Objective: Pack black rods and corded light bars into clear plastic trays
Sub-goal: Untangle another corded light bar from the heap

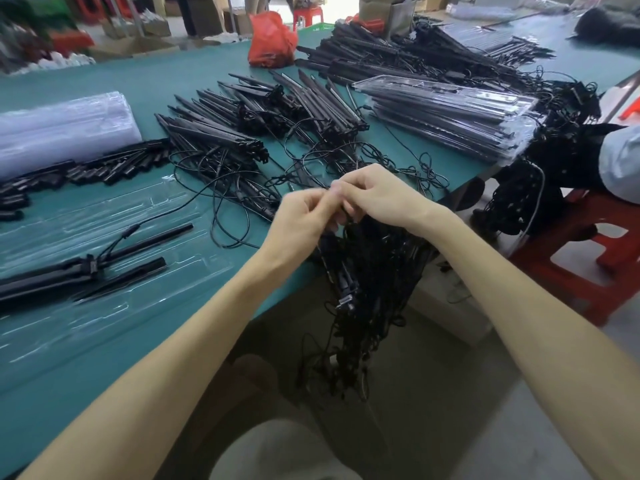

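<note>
A clear plastic tray [114, 327] lies on the green table at the left, with black rods [138, 244] and a corded light bar [45, 275] in it. My left hand [304, 220] and my right hand [377, 197] meet at the table's front edge, both pinching a thin black cord at the top of a bundle of corded light bars [367, 289] that hangs over the edge. Behind my hands lie loose piles of black light bars [221, 133] with tangled cords.
A stack of filled clear trays [446, 112] sits at the right. A roll of clear trays [62, 129] lies at the far left, an orange bag [272, 41] at the back. A red stool [568, 258] and another person's knee stand to the right.
</note>
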`<move>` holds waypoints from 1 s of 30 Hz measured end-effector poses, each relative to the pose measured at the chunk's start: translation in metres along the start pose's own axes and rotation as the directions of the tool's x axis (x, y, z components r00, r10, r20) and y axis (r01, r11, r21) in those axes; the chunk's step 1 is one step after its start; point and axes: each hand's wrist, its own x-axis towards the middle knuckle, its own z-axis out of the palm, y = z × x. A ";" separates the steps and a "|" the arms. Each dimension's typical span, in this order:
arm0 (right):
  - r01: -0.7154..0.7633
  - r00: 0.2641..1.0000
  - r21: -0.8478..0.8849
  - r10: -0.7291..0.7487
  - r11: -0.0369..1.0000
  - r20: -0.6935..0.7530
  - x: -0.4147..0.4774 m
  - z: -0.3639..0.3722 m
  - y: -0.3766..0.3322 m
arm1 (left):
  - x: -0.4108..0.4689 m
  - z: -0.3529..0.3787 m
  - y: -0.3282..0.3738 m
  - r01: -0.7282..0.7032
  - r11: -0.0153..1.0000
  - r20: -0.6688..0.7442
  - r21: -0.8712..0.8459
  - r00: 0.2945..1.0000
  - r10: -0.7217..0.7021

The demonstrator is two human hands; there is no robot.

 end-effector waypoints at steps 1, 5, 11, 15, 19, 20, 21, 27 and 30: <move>-0.004 1.000 -0.006 0.004 1.000 0.023 -0.001 -0.001 0.001 | 0.004 -0.003 0.003 -0.010 0.999 -0.051 -0.048 0.999 0.007; -0.059 0.994 0.154 0.043 0.986 0.104 -0.005 -0.005 0.006 | 0.021 -0.016 0.010 -0.042 0.998 -0.149 -0.050 0.988 0.034; -0.030 0.991 0.294 -0.009 0.955 0.130 -0.006 -0.007 0.013 | 0.022 -0.030 0.003 0.020 0.998 -0.229 -0.059 0.973 -0.032; 0.100 0.990 0.346 -0.060 0.933 -0.124 0.000 0.007 0.001 | 0.019 -0.038 0.008 0.061 0.992 -0.266 -0.112 0.960 -0.089; 0.172 0.960 0.457 -0.043 0.873 -0.278 0.015 0.012 -0.032 | 0.012 -0.040 0.011 0.150 0.980 -0.056 -0.134 0.986 -0.159; 0.199 0.946 0.478 -0.041 0.855 -0.320 0.020 0.011 -0.041 | 0.009 -0.040 0.010 0.145 0.986 0.017 -0.083 0.989 -0.144; 0.225 0.933 0.487 -0.042 0.844 -0.359 0.025 0.009 -0.050 | 0.006 -0.039 0.009 0.118 0.993 0.090 -0.026 0.989 -0.115; 0.296 0.915 0.408 -0.134 0.864 -0.381 0.042 0.010 -0.084 | 0.001 -0.025 0.018 0.009 0.998 0.122 0.060 0.992 -0.016; 0.262 0.937 0.430 -0.122 0.864 -0.326 0.040 0.012 -0.080 | 0.005 -0.022 0.026 -0.071 0.997 -0.067 -0.027 0.995 0.069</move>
